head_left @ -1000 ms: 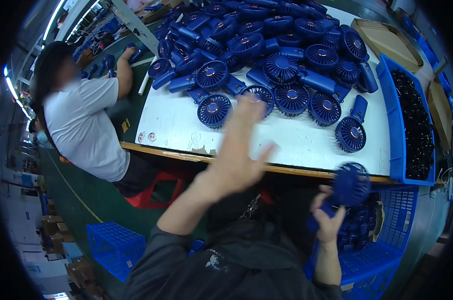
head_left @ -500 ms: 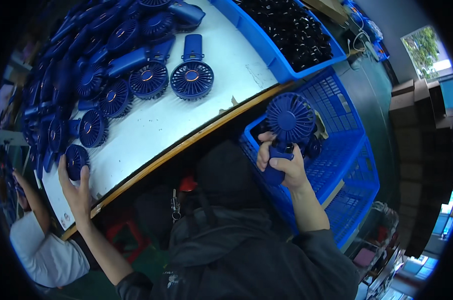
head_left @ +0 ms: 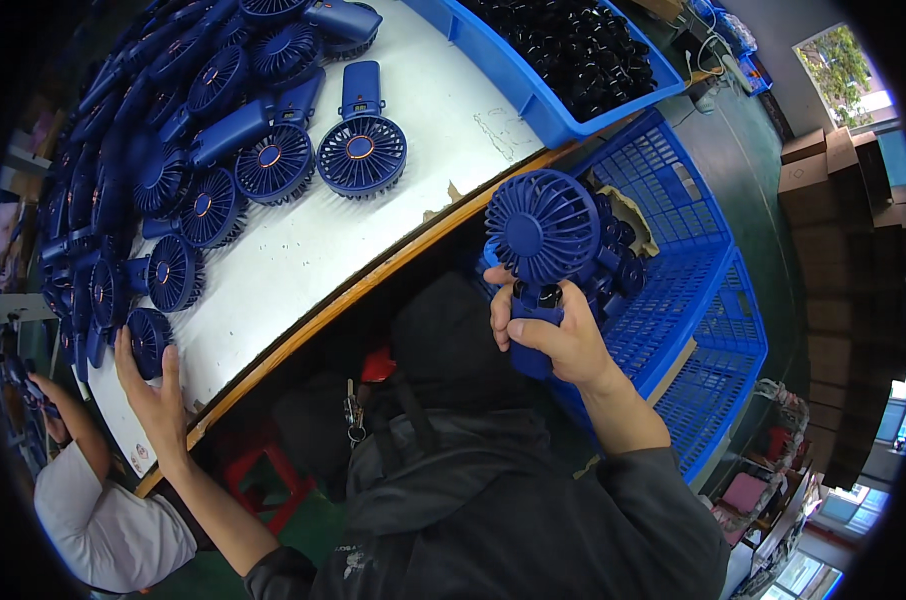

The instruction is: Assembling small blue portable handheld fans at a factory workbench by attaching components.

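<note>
My right hand (head_left: 553, 335) is wrapped around the handle of a dark blue handheld fan (head_left: 541, 228), its round slatted head upright above my thumb. It hangs off the table's edge, above a blue plastic basket. On the table's near left part, my left hand (head_left: 156, 400) has its thumb and fingers on either side of another blue handheld fan (head_left: 149, 343); the handle of this one is hidden. Many more handheld fans (head_left: 213, 80) lie heaped beyond that hand. A single fan (head_left: 361, 155) lies apart, with its handle pointing away from me.
A blue tray (head_left: 533, 105) full of small black parts stands on the white table (head_left: 273, 260). Right of the wooden edge are blue crates (head_left: 663, 250) with fans inside. A person in a white shirt (head_left: 113, 510) works at left. A red stool (head_left: 268, 480) and stacked cartons (head_left: 823, 170) stand around.
My right hand has moved the fan slightly left and closer to me, so its head looks larger. My left hand stays at the same fan. The whole view has shifted a little.
</note>
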{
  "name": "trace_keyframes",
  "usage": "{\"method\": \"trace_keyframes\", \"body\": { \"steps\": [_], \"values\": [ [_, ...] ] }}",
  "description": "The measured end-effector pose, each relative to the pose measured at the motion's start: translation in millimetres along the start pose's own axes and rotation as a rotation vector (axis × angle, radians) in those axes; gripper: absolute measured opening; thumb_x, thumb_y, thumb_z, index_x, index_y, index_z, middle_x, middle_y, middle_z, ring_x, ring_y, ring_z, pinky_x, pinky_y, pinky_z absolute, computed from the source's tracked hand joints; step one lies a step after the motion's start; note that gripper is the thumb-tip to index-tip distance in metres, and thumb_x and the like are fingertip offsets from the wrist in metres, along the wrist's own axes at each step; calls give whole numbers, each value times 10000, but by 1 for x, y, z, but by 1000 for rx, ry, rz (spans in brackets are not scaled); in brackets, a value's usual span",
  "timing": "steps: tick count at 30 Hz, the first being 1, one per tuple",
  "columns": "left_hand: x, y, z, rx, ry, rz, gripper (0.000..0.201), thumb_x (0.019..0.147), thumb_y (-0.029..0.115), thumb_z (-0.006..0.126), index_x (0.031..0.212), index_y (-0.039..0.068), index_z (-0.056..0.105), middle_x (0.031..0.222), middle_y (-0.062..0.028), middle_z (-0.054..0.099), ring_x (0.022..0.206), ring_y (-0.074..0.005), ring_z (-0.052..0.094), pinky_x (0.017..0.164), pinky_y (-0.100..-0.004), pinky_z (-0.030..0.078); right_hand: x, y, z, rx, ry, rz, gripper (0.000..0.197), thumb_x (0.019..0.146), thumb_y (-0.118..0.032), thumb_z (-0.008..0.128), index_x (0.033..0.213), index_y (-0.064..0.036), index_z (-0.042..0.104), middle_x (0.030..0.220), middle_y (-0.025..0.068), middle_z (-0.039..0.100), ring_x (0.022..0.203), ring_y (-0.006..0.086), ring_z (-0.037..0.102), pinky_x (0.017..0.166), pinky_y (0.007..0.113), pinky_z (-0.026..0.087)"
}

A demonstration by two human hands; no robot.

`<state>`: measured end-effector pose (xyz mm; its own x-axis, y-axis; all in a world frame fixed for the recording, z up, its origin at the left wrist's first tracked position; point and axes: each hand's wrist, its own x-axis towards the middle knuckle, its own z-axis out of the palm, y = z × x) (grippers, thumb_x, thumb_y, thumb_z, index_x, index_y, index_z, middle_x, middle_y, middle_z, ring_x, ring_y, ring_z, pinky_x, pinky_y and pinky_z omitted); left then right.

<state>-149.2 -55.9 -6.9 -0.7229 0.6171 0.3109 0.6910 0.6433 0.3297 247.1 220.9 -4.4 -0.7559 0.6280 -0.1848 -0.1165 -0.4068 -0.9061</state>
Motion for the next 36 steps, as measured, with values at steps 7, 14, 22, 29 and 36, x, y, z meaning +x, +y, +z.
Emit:
{"method": "trace_keyframes", "body": {
  "steps": [7, 14, 22, 29, 36],
  "values": [
    [-10, 29, -9, -71, 64, 16, 552, 953, 208, 654, 1433, 7, 469, 1517, -201, 419, 1431, -319, 366, 1184, -415, 244, 4, 0, 21, -104, -25, 13, 528, 830, -2, 619, 1337, 57, 487, 930, 99, 619, 796, 160, 608, 729, 297, 517],
    [-17, 34, -9, -106, 72, -18, 524, 959, 200, 641, 1412, -12, 485, 1511, -206, 424, 1427, -324, 370, 1180, -416, 244, 4, 5, 32, -213, -21, 38, 531, 830, 70, 616, 1343, 57, 480, 955, 74, 618, 811, 127, 611, 727, 267, 521],
    [-33, 62, -16, -180, 119, 15, 445, 927, 95, 611, 1352, -14, 538, 1477, -196, 470, 1406, -312, 404, 1175, -422, 255, 3, 8, 46, -304, 16, 83, 214, 836, -27, 692, 1030, -32, 600, 920, 31, 631, 846, 114, 605, 805, 277, 490],
    [-76, 142, -3, -757, -223, 223, 415, 842, 155, 675, 1212, -27, 627, 1338, -240, 569, 1264, -378, 534, 1077, -462, 396, 11, 6, 69, -515, -22, -3, 341, 832, 2, 689, 1155, -4, 579, 929, 46, 635, 832, 114, 616, 772, 272, 504],
    [-85, 188, 20, -911, -451, 404, 587, 818, 178, 772, 1352, 41, 569, 1423, -233, 481, 1305, -421, 476, 1060, -482, 410, 17, 13, 83, -546, -86, -24, 371, 832, -24, 699, 1179, 0, 569, 962, 92, 685, 880, 146, 663, 796, 301, 525]
  ]
}}
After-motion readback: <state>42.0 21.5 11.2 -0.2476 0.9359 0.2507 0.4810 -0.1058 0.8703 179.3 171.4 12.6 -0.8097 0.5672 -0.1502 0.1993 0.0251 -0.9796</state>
